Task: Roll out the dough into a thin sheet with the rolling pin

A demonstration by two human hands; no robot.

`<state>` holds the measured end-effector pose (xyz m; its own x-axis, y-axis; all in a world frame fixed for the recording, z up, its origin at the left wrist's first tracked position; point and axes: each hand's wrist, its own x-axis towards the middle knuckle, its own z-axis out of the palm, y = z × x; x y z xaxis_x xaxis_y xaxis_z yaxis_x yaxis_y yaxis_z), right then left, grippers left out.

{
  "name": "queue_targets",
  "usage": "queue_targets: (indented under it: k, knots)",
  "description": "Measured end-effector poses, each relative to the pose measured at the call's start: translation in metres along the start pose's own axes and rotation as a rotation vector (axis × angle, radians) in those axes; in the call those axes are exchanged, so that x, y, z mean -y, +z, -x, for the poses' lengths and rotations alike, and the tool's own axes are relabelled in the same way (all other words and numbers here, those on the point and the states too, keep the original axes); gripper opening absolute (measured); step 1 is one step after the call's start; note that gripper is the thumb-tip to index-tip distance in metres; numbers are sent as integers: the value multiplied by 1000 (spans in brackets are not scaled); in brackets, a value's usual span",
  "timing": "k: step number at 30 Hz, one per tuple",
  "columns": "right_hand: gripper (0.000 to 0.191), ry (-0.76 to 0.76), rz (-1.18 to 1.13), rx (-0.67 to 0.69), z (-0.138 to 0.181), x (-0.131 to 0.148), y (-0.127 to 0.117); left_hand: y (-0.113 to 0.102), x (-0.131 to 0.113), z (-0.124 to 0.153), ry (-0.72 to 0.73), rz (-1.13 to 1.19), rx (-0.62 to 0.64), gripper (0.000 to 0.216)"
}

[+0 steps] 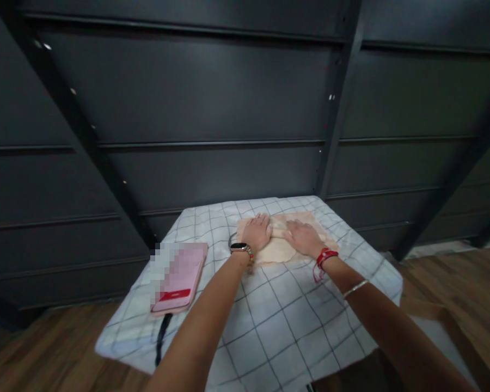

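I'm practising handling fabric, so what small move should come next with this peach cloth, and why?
Probably ease the right hand outward across the peach cloth: it and the left hand lie palm-down there, and what looks like a crease runs between them.

The wall (212, 92) fills the upper frame and shuts off the far end of the counter (277, 310), leaving a thin bare strip behind the fabric (283, 253). Right of centre, the left hand (258, 232) and right hand (304, 238) cover much of the fabric, a narrow gap between them. Below, the space between the left forearm (216, 316) and right forearm (375, 305) is open down to lower centre. At left, the phone (191, 267) blocks the way, a cord (161, 337) below it; a bare lane runs between phone and fabric, pinched lower down by the left forearm. Right of the fabric, the counter is free to its edge.
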<state>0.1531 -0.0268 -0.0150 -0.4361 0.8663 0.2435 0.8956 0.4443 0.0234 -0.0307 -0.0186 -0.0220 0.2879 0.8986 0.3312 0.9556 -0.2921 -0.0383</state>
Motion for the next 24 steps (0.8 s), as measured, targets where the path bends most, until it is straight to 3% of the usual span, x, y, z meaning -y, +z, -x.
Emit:
queue_targets:
  k: [10,15,19,24]
  knots:
    - [42,-86,90,54,-68,-43,9,10,14,-90,-108,35,159,40]
    - [48,-9,41,76,-96,-57,16,18,21,-120,-103,56,236,40]
    - [49,-4,82,82,-100,-59,19,19,22,-124,-91,35,285,42]
    - [42,-145,137,85,-75,-45,13,11,16,-96,-73,-38,249,42]
